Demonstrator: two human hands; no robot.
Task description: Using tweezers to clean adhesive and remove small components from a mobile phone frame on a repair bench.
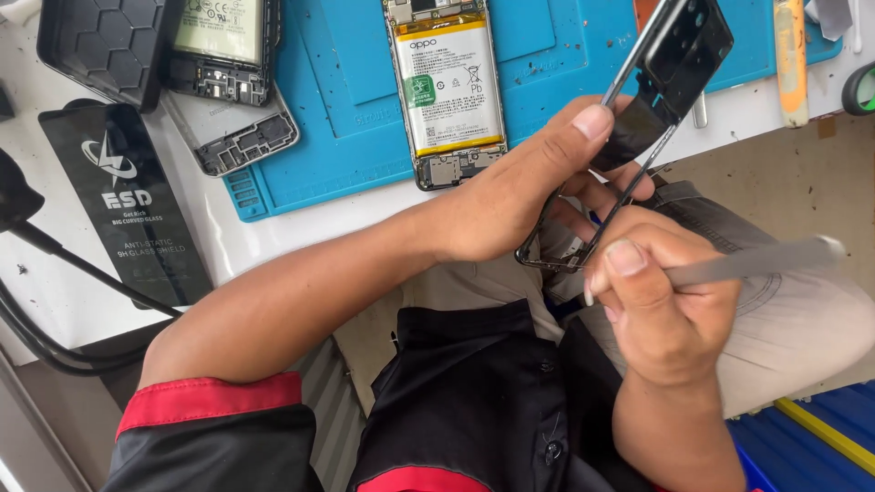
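My left hand (519, 196) grips a black phone frame (679, 46) held edge-on and tilted, its camera end pointing up over the blue mat. My right hand (661, 305) sits just below the frame's lower end and pinches a thin grey metal tool (756, 260) that sticks out to the right. The tool's tip near the frame is hidden by my fingers. An opened phone with its battery exposed (448, 87) lies flat on the blue work mat (337, 100), just above my left wrist.
A second opened phone (223, 46), a grey inner frame piece (241, 137), a black hexagon-patterned case (100, 46) and a black screen-protector packet (128, 200) lie at the left. Black cables (55, 264) run along the bench's left edge. An orange-handled tool (791, 59) lies at the upper right.
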